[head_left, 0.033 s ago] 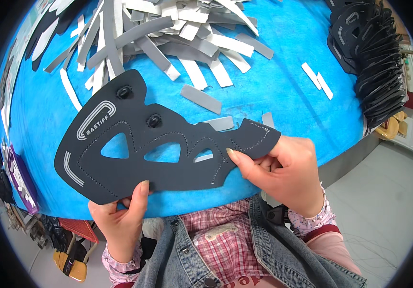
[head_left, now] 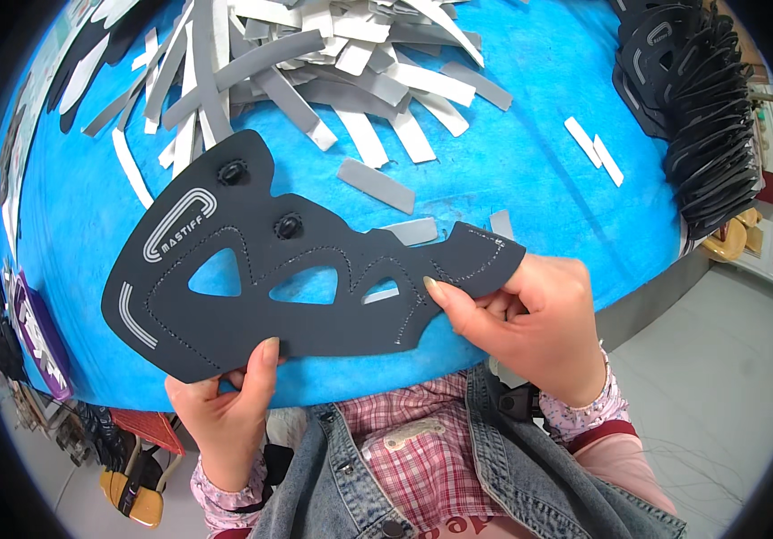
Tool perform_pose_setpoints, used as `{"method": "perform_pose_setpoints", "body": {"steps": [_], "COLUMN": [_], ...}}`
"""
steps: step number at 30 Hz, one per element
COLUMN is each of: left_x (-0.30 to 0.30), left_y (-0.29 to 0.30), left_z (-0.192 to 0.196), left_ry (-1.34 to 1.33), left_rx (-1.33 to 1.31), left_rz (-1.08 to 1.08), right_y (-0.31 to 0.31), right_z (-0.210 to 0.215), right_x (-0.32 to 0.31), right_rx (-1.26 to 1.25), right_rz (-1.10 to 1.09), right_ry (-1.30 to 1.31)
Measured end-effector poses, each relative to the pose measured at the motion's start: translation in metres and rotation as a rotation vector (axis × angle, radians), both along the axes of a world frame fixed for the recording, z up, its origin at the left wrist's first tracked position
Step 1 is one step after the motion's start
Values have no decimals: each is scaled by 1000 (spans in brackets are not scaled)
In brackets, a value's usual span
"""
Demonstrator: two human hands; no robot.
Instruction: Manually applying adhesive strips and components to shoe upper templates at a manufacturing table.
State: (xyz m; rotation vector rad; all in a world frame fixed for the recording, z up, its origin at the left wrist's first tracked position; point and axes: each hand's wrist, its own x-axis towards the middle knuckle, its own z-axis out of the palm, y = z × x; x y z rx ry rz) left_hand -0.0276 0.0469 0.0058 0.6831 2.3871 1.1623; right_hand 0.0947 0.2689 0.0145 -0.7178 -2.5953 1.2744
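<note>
While both hands grip it, one black cut panel sits mid-frame, held flat just above the blue tabletop. Left hand, lower left of centre, is pinched on the panel's bottom edge, thumb on top. Right hand, right of centre, is clamped on the panel's narrow right tip, thumb pressing the face.

Panel count: three triangular cutouts in a row, shrinking to the right; two round black studs near its upper edge; dotted stitch lines around the cutouts.

Markings on panel: one white outlined curved badge at its upper left, one pair of white curved stripes at its lower left.

Grey strips: a loose heap across the top of the frame, too many and too overlapped to count. One grey strip lies alone just above the panel. Two small white strips lie side by side at upper right.

One stack of black panels stands on edge at the upper right rim, count unreadable.
</note>
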Motion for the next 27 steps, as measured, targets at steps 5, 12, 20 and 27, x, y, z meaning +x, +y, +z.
{"method": "perform_pose_setpoints", "body": {"steps": [5,12,20,27], "left_x": [-1,0,-1,7], "left_y": [0,1,0,11], "left_z": [0,1,3,3], "left_ry": [7,13,-5,71], "left_rx": [0,-14,-17,-19], "left_rz": [-22,-7,-13,62], "right_y": [0,1,1,-3], "right_z": [1,2,3,0], "right_x": [0,0,0,-1], "right_rx": [-10,0,28,63], "right_rz": [3,12,24,0], "right_ry": [0,-6,-30,-14]}}
